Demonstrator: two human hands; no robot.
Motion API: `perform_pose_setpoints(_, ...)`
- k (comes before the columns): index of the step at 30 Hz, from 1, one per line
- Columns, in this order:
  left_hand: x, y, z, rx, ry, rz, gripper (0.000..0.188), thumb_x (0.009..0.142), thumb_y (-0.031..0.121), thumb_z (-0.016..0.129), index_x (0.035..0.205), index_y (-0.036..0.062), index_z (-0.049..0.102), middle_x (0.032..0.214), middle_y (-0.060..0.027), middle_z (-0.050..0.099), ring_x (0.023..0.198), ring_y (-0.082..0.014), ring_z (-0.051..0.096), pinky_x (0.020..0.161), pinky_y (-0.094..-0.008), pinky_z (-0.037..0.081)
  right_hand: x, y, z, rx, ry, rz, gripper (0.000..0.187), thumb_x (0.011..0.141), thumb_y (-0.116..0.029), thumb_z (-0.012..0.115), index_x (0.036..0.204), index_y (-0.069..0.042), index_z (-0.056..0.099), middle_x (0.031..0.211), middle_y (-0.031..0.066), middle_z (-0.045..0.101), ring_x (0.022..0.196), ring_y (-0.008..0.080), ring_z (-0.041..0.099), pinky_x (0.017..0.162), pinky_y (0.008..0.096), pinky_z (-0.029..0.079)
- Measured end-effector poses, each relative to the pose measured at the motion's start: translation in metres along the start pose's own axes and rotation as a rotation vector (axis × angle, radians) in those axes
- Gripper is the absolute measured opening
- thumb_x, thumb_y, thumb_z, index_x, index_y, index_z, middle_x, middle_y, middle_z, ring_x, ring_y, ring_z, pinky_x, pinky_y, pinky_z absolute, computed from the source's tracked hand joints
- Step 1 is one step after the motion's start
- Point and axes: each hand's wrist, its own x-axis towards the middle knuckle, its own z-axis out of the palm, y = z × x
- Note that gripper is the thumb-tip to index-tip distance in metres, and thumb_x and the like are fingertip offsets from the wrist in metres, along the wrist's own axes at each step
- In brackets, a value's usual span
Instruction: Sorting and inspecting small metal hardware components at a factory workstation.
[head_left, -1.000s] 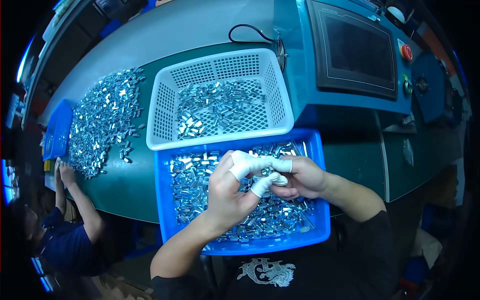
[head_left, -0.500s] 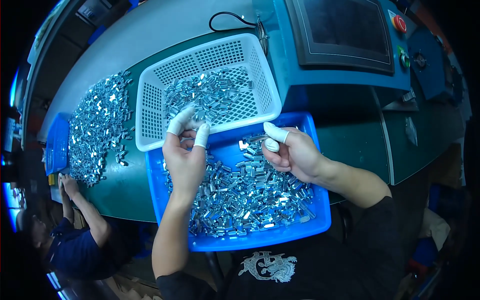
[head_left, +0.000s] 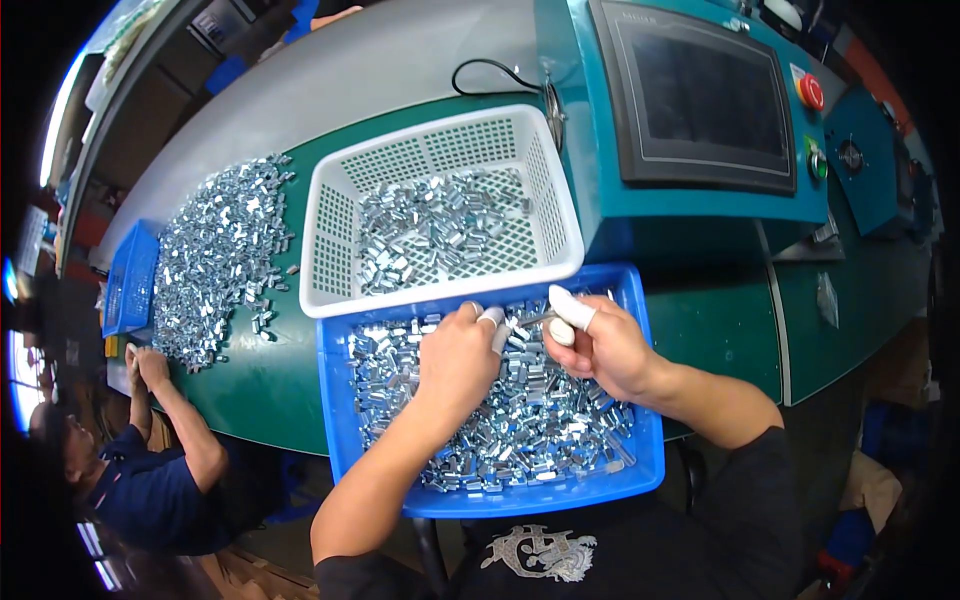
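My right hand (head_left: 605, 345) is over the right part of a blue bin (head_left: 585, 498), with white covers on its thumb and forefinger. Between those fingertips it pinches a slim grey metal piece (head_left: 537, 321). My left hand (head_left: 455, 360), also with white fingertip covers, is curled just left of it, thumb close to forefinger. What its fingertips hold, if anything, is hidden. Beneath both hands lie many small, shiny, elongated metal pieces (head_left: 530, 430). Beyond the bin, a white perforated basket (head_left: 440, 300) holds more loose metal pieces (head_left: 430, 225).
A large heap of metal pieces (head_left: 215, 265) covers the green tabletop on the left, beside a small blue basket (head_left: 132, 280). A co-worker's hands (head_left: 148, 368) are near it. At right stands a teal machine (head_left: 680, 200) with a dark screen (head_left: 705, 105) and a red button (head_left: 810, 92).
My left hand has moved from the white basket's near rim, right and down, over the blue bin; its spread fingers have curled. My right hand keeps its pinch. The whole view has shifted slightly.
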Motion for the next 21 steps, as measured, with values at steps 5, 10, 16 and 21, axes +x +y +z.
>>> perform_pose_setpoints(5, 0.000, 0.000, -0.011, -0.219, -0.042, -0.063, 0.017, 0.073, 0.012, 0.068, 0.086, 0.0029, 0.064, 0.078, -0.0140, 0.063, 0.066, -0.0281, 0.062, 0.063, -0.0360, 0.050, -0.003, 0.001, 0.003, -0.056, -0.005, -0.074, 0.042, 0.097, -0.035, 0.039, 0.068, -0.006, 0.049, 0.054, 0.0019, 0.045, 0.042, 0.0064, 0.034, 0.040, 0.0213, 0.026)
perform_pose_setpoints(10, -0.006, 0.007, -0.036, -0.905, -0.031, -0.172, 0.020, 0.075, 0.005, 0.069, 0.091, -0.0008, 0.059, 0.082, -0.0057, 0.065, 0.074, -0.0101, 0.061, 0.067, -0.0237, 0.050, -0.006, 0.001, 0.007, -0.271, 0.069, -0.257, 0.040, 0.097, -0.033, 0.040, 0.068, -0.007, 0.051, 0.056, -0.0003, 0.049, 0.045, 0.0042, 0.036, 0.042, 0.0196, 0.028)
perform_pose_setpoints(16, -0.009, 0.009, -0.047, -0.770, 0.109, 0.064, 0.020, 0.076, 0.004, 0.070, 0.096, 0.0020, 0.065, 0.085, -0.0046, 0.063, 0.073, -0.0100, 0.058, 0.066, -0.0246, 0.047, -0.005, 0.002, 0.007, -0.471, 0.042, -0.368, 0.039, 0.097, -0.028, 0.040, 0.066, -0.007, 0.052, 0.057, -0.0022, 0.051, 0.048, 0.0025, 0.038, 0.045, 0.0186, 0.031)
perform_pose_setpoints(21, -0.016, 0.011, -0.041, -0.898, 0.035, -0.038, 0.018, 0.077, 0.003, 0.070, 0.095, 0.0012, 0.066, 0.083, -0.0055, 0.064, 0.072, -0.0106, 0.059, 0.064, -0.0246, 0.048, -0.004, 0.006, 0.005, -0.470, 0.022, -0.350, 0.040, 0.098, -0.028, 0.039, 0.067, -0.007, 0.052, 0.057, -0.0018, 0.051, 0.048, 0.0026, 0.039, 0.045, 0.0183, 0.032)
